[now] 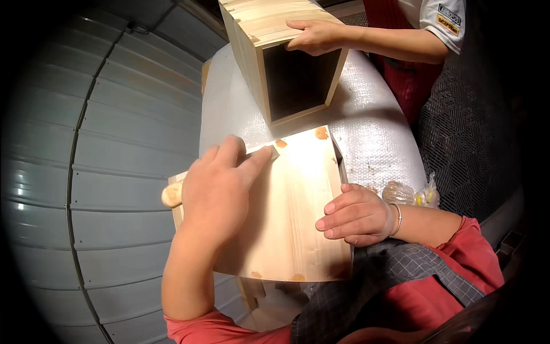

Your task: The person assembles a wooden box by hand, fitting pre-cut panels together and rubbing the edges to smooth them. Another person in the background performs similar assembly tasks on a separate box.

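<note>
A pale wooden box lies in front of me, its flat top marked with orange-brown filler patches near the edges. My left hand is closed around a putty knife; its rounded wooden handle end sticks out at the left. The greyish blade shows only in part under my forefinger, against the far edge by a filler patch. My right hand rests with fingers stretched out on the box's right edge, holding nothing.
Beyond stands another wooden box with a dark open end; a co-worker's hand lies on its top. White bubble wrap covers the surface beneath. A tied plastic bag sits at the right, and a metal panel wall at the left.
</note>
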A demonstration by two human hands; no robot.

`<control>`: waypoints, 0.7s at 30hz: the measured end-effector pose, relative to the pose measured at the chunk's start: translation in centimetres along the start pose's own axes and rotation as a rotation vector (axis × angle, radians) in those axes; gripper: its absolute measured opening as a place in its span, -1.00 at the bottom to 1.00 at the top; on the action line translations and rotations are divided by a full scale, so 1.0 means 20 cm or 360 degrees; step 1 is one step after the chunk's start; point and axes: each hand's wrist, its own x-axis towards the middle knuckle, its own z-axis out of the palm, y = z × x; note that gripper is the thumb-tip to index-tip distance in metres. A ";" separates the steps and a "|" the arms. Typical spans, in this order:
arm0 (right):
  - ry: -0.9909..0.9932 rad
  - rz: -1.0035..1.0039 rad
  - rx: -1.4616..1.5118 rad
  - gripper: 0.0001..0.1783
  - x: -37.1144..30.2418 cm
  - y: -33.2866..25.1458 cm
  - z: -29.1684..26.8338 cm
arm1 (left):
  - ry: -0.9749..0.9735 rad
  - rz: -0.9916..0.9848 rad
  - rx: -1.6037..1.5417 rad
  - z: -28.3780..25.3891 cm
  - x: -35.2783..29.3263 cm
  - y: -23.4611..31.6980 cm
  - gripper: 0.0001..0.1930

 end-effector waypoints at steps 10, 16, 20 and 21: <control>-0.0022 0.0027 0.0060 -0.73 -0.02 0.00 0.00 | -0.0082 0.0044 0.0019 -0.02 0.04 -0.02 -0.54; -0.0049 0.0023 0.0045 -0.72 -0.01 0.00 0.00 | -0.0034 0.0005 -0.0084 0.05 0.00 -0.03 -0.50; -0.0088 0.0018 0.0062 -0.72 -0.01 -0.01 -0.01 | 0.0010 -0.0118 0.0030 0.02 -0.07 -0.06 -0.55; -0.0045 0.0020 0.0029 -0.73 -0.02 -0.01 0.02 | 0.0017 -0.0162 -0.0052 0.03 -0.10 -0.07 -0.54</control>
